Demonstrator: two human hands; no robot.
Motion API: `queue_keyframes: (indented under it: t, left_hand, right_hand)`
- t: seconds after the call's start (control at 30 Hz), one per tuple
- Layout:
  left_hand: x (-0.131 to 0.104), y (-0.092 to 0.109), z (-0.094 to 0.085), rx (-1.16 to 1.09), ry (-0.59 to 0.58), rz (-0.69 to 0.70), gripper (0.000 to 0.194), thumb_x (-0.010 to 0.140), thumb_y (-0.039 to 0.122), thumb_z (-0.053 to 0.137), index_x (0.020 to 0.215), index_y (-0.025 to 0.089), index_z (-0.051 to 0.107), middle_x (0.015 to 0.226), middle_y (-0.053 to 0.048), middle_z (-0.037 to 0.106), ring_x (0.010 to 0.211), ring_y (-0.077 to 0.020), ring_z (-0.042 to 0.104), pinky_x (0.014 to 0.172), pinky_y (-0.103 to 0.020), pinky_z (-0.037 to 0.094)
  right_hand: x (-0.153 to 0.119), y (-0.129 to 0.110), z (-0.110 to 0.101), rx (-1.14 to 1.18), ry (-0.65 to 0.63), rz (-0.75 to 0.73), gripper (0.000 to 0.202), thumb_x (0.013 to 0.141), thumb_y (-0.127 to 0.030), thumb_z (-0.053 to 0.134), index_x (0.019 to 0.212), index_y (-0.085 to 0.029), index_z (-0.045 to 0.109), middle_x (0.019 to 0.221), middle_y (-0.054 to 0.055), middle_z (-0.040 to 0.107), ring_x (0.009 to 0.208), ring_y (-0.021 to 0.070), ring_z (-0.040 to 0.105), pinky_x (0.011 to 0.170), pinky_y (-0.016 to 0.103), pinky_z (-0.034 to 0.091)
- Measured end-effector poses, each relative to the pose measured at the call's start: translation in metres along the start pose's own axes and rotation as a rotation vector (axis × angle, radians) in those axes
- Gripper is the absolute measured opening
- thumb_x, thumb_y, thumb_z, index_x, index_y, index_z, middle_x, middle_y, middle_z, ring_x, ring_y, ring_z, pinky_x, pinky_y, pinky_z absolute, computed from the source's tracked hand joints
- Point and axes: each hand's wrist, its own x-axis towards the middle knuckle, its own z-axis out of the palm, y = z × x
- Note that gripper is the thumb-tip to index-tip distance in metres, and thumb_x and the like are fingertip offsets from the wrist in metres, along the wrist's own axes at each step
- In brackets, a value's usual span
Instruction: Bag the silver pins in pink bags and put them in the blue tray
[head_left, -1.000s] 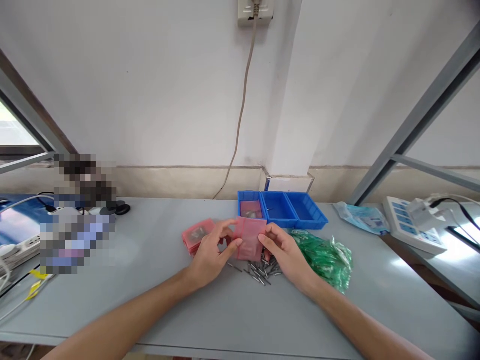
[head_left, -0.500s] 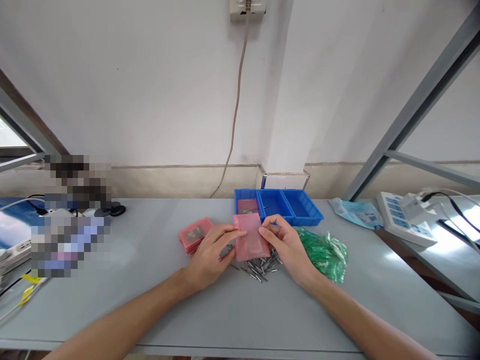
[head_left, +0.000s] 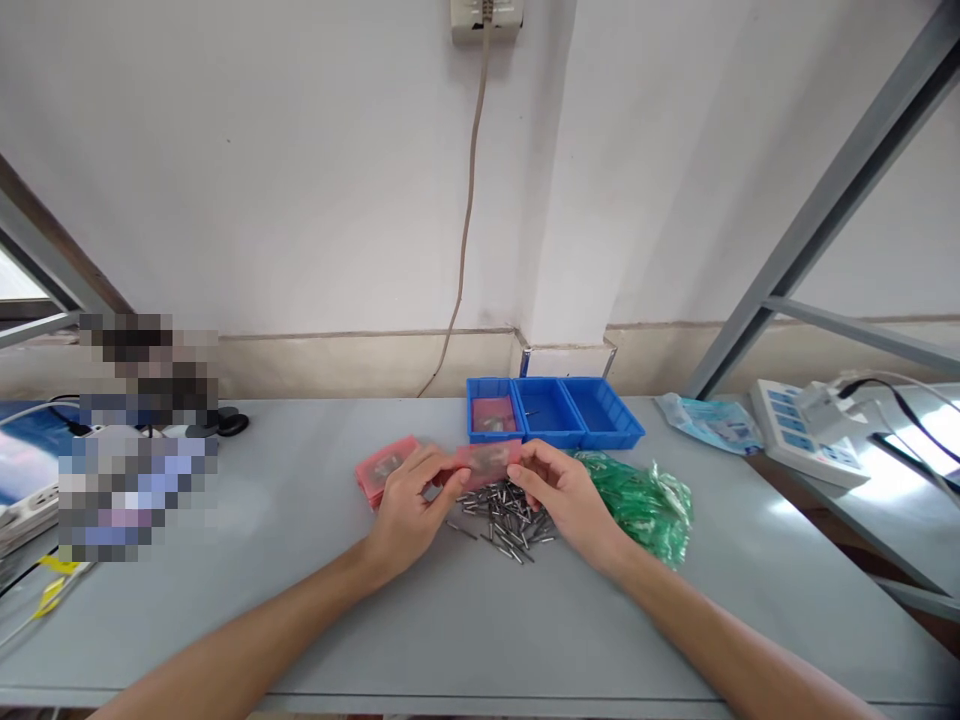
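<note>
A small pink plastic bag (head_left: 489, 462) is stretched between my two hands, with greyish contents showing through it. My left hand (head_left: 416, 515) pinches its left end between thumb and fingers. At the right end, my right hand (head_left: 566, 495) has a similar pinch. Beneath the bag lies a loose pile of thin metal pins (head_left: 510, 525) on the grey table. A stack of pink bags (head_left: 384, 465) sits just left of my left hand, partly covered by it. Beyond the held bag, another pink bag (head_left: 493, 412) rests in the left compartment of the blue tray (head_left: 581, 440).
Crumpled green plastic bags (head_left: 649, 505) lie right of my right hand. Farther right are a light-blue packet (head_left: 709, 425) and a white power strip (head_left: 810, 440) with plugs. At left, a blurred-out area, cables and another power strip (head_left: 34, 505) occupy the table.
The pink bag was held more upright and looked longer; now it appears shorter, folded or tilted, with its contents visible. More of the metal pins show below it.
</note>
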Motion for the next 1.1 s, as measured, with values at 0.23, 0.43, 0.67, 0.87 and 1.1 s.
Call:
queue_keyframes:
  t: [0.23, 0.43, 0.67, 0.87, 1.1]
  left_hand:
    - [0.0, 0.0, -0.001, -0.043, -0.017, -0.001, 0.018, 0.102, 0.032, 0.065, 0.092, 0.02, 0.073, 0.092, -0.004, 0.066, 0.083, -0.0172, 0.061, 0.074, -0.03, 0.05]
    - [-0.001, 0.002, -0.003, -0.024, -0.039, 0.128, 0.017, 0.103, 0.027, 0.063, 0.11, 0.024, 0.078, 0.152, -0.01, 0.053, 0.125, -0.027, 0.061, 0.097, -0.041, 0.055]
    - [-0.002, 0.001, -0.004, 0.079, -0.157, 0.326, 0.03, 0.102, 0.019, 0.061, 0.131, 0.024, 0.069, 0.147, -0.009, 0.063, 0.145, -0.031, 0.048, 0.119, -0.053, 0.044]
    - [-0.003, -0.006, 0.003, 0.114, -0.13, 0.308, 0.05, 0.105, 0.008, 0.044, 0.151, 0.027, 0.053, 0.133, -0.01, 0.068, 0.127, -0.025, 0.06, 0.107, -0.046, 0.052]
    - [0.001, -0.008, 0.002, 0.147, -0.093, 0.255, 0.042, 0.105, 0.013, 0.054, 0.143, 0.029, 0.06, 0.122, -0.007, 0.067, 0.112, -0.0233, 0.06, 0.098, -0.041, 0.052]
  right_hand:
    - [0.0, 0.001, 0.0, -0.016, 0.037, 0.049, 0.029, 0.094, -0.05, 0.072, 0.095, -0.023, 0.065, 0.065, -0.005, 0.05, 0.058, 0.0126, 0.047, 0.056, 0.027, 0.037]
    - [0.001, 0.002, -0.002, 0.074, 0.044, 0.061, 0.03, 0.098, -0.051, 0.066, 0.094, -0.022, 0.061, 0.067, -0.005, 0.051, 0.059, 0.0118, 0.047, 0.057, 0.026, 0.038]
    - [0.002, -0.001, -0.005, 0.152, 0.076, 0.081, 0.024, 0.096, -0.047, 0.07, 0.101, -0.024, 0.065, 0.071, -0.004, 0.054, 0.059, 0.0116, 0.043, 0.055, 0.025, 0.036]
    - [0.004, -0.001, -0.003, 0.234, 0.093, 0.106, 0.027, 0.097, -0.041, 0.06, 0.08, -0.02, 0.062, 0.083, 0.002, 0.064, 0.058, 0.0119, 0.045, 0.056, 0.027, 0.038]
    - [0.001, -0.003, -0.006, 0.134, 0.029, 0.047, 0.025, 0.097, -0.046, 0.065, 0.09, -0.022, 0.065, 0.066, -0.005, 0.047, 0.057, 0.012, 0.039, 0.057, 0.027, 0.032]
